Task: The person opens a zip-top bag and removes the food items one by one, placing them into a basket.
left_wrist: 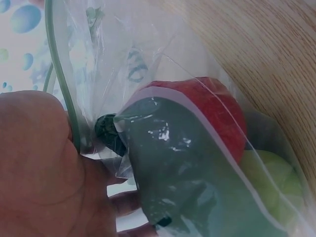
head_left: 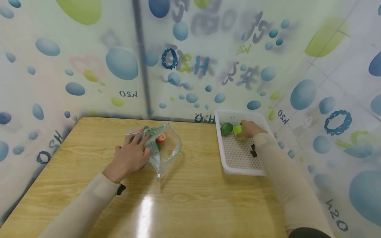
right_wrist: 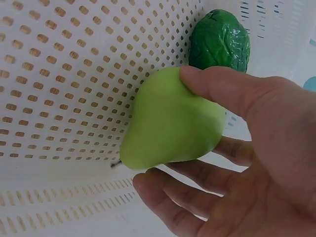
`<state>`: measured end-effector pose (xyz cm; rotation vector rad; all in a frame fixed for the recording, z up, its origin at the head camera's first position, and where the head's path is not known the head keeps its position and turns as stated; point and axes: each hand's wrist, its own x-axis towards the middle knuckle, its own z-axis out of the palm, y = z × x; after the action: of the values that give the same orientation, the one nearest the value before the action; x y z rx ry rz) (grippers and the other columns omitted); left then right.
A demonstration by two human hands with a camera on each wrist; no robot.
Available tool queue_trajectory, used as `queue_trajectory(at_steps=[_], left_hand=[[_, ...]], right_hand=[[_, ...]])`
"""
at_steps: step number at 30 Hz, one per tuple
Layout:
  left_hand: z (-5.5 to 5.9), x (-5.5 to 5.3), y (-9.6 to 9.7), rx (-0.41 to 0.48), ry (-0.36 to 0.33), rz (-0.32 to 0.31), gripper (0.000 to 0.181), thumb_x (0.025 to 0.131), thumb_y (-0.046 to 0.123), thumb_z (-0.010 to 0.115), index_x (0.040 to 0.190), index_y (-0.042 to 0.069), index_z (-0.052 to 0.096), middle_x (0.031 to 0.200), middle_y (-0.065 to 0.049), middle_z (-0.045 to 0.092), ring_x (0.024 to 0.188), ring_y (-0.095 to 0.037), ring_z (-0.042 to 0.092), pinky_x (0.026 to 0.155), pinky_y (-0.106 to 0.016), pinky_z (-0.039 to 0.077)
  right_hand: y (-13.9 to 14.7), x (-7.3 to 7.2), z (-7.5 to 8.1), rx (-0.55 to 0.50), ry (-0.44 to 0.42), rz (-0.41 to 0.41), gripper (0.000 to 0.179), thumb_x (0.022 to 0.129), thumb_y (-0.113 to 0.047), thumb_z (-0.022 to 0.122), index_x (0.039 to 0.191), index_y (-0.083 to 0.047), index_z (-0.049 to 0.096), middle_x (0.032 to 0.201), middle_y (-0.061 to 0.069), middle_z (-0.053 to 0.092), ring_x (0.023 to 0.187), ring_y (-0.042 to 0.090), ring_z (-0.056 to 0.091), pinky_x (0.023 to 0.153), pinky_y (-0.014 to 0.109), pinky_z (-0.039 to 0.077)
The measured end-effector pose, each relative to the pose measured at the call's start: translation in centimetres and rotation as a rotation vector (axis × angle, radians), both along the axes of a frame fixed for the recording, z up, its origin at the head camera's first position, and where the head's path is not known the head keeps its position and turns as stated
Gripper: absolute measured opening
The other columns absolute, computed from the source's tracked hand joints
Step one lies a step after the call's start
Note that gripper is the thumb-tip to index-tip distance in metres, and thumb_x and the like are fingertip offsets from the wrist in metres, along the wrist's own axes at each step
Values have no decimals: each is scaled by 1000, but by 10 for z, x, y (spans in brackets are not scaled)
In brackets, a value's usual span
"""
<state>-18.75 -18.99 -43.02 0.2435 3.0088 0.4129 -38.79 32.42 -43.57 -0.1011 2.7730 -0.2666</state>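
My right hand [head_left: 251,129] reaches into a white perforated plastic basket [head_left: 225,168] and grips a light green pear [right_wrist: 173,118], thumb on one side and fingers curled beneath. Beside the pear lies a dark green, glossy, wrinkled item [right_wrist: 219,40]. On the table's left part, my left hand [head_left: 132,155] holds a clear zip bag [head_left: 172,148] near its green-edged mouth. Through the plastic show a red apple-like fruit [left_wrist: 217,108], a pale green round fruit [left_wrist: 271,182] and a dark green item [left_wrist: 109,133]. Some of my left fingers are hidden behind the bag.
A wooden table [head_left: 193,198] carries the bag and the basket. Behind it and along the right stands a light wall [head_left: 184,89] with blue and green bubble prints. The basket's raised rim lies close to the right-hand wall.
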Motion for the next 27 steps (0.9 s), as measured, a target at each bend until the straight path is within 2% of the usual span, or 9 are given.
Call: queue_trajectory(at_steps=[2,4,7,10,19,27], left_hand=[[0,0,-1,-5,1,-2,70,119,34,27,185,12,32,195,-20,23,173,-57,26,111,-102,36],[1,0,-1,-10,2,-4,70,119,34,27,185,12,32,195,-20,23,173,-57,26,111,-102,37],[1,-1,-1,-12,6,-7,70,119,34,27,185,12,32,195,-20,23,173,-57,27,111,-102,37],[2,-1,-1,-7,6,-6,70,119,34,26,185,12,32,195,-20,23,173,-57,27,111,-102,37],[2,-1,0,5,16,-11,69,118,33,28,183,10,36,194,-21,26,172,-57,30,111,-102,36],[4,-1,0,4,14,-11,70,117,32,29,183,8,36,194,-22,26,171,-59,31,110,-102,37]], right_hand=[[0,0,0,2,-1,5,65,99,-35,86,145,3,59,123,19,71,109,35,65,98,53,58],[-4,6,5,-6,-8,-1,75,100,-35,86,156,5,55,137,26,71,120,41,68,109,59,59],[-12,20,19,-16,-9,-6,86,104,-32,84,169,9,43,162,36,60,145,52,63,126,68,52],[-16,26,24,-18,20,14,90,107,-30,81,174,10,36,173,39,50,159,57,53,132,72,46],[-33,36,40,-34,113,56,87,111,-30,76,177,8,34,175,40,45,164,58,45,136,70,41],[-57,54,58,-63,184,108,81,113,-34,76,174,6,41,169,39,52,158,56,54,131,71,47]])
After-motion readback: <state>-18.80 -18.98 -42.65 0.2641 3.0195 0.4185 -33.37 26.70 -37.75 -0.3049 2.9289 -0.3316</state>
